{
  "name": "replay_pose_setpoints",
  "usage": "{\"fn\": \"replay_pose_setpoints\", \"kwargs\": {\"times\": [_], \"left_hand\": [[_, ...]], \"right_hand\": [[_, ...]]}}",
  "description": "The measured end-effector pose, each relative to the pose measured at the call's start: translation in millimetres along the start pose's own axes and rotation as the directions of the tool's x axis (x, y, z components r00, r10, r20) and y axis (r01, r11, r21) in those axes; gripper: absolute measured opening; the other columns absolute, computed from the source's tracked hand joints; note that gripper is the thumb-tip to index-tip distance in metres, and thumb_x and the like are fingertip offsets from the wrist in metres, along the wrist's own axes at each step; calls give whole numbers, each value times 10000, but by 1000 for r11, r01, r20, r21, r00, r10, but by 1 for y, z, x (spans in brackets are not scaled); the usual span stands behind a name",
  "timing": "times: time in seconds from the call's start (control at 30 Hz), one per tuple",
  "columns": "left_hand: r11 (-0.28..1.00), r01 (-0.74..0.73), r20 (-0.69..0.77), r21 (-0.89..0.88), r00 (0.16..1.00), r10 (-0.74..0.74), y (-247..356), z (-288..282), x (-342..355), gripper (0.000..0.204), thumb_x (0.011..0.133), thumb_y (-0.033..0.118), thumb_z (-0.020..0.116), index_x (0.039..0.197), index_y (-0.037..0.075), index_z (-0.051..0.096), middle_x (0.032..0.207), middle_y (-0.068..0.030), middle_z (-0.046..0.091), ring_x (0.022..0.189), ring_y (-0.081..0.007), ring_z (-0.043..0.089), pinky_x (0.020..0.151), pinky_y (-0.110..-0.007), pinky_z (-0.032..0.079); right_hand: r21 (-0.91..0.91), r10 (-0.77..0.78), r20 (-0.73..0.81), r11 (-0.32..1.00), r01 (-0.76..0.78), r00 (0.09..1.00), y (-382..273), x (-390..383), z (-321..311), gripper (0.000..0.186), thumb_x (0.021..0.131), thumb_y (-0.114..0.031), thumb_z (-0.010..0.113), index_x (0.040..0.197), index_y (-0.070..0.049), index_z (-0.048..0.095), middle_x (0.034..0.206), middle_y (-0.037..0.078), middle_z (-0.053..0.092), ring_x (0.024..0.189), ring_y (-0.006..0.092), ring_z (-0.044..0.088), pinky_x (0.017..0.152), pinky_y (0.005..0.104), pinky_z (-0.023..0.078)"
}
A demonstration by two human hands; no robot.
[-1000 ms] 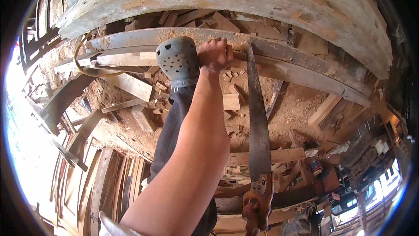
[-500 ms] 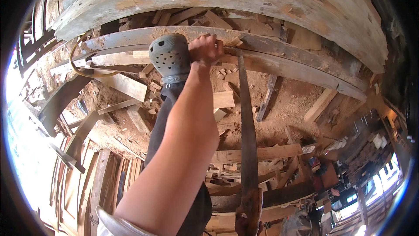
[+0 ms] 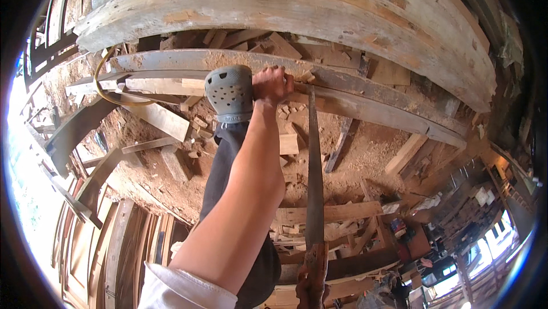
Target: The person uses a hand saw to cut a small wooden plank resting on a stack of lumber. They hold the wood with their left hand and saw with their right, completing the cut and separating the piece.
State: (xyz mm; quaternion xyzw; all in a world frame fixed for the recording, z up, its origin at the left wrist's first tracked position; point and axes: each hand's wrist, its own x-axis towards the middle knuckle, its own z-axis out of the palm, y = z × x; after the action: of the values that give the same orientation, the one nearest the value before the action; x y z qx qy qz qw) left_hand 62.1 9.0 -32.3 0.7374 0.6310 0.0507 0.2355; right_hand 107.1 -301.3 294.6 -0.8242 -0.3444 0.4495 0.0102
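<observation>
Handsaw [image 3: 315,189] over dusty, scrap-littered ground [image 3: 366,142], long timber beams [image 3: 274,16] beyond

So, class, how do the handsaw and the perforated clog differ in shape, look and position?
The handsaw is long and tapering; the clog is short and rounded.
The handsaw has a dark blade and brown handle; the clog is grey with holes.
The handsaw lies right of the left hand; the clog sits left of it.
Both come close to that hand.
</observation>
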Motion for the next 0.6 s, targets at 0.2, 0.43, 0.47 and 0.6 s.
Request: {"fn": "replay_pose_setpoints", "kwargs": {"times": [0.2, 0.43, 0.47, 0.6], "left_hand": [[999, -45, -43, -13, 998, 44, -3, 3, 1, 227, 774, 335, 584, 751, 118, 648, 750, -124, 661, 726, -326, 662, 629, -481, 512], [999, -27, 15, -21, 1000, 28, 2, 3, 4, 289, 790, 380, 573, 873, 129, 689, 876, -122, 691, 793, -339, 675, 697, -489, 523], [999, -19, -20, -26, 1000, 18, 2, 1, 4, 285, 786, 382, 574, 864, 132, 686, 870, -124, 690, 781, -343, 673, 687, -496, 520], [999, 11, 69, 39, 998, -13, -2, -1, 1, 265, 787, 375, 574, 840, 136, 675, 854, -117, 690, 756, -352, 668, 674, -498, 517]], "right_hand": [[16, 22, -8, 1000, -22, 1000, 4, -13, -5, 249, 883, -148, 637, 1113, -73, 577, 1160, 152, 519, 941, 302, 529, 786, 452, 478], [132, 101, -14, 986, -99, 995, 18, -1, 13, 166, 883, -163, 657, 1012, -77, 598, 1194, 134, 486, 1008, 289, 510, 817, 448, 477], [125, 107, -20, 987, -104, 994, 17, -1, 15, 156, 883, -166, 659, 998, -77, 601, 1199, 131, 481, 1018, 287, 507, 822, 448, 477], [-99, -47, -198, 995, 28, 979, -3, -29, -1, 277, 818, -151, 695, 1038, -59, 555, 920, 17, 544, 801, 127, 506, 676, 295, 451]]}}
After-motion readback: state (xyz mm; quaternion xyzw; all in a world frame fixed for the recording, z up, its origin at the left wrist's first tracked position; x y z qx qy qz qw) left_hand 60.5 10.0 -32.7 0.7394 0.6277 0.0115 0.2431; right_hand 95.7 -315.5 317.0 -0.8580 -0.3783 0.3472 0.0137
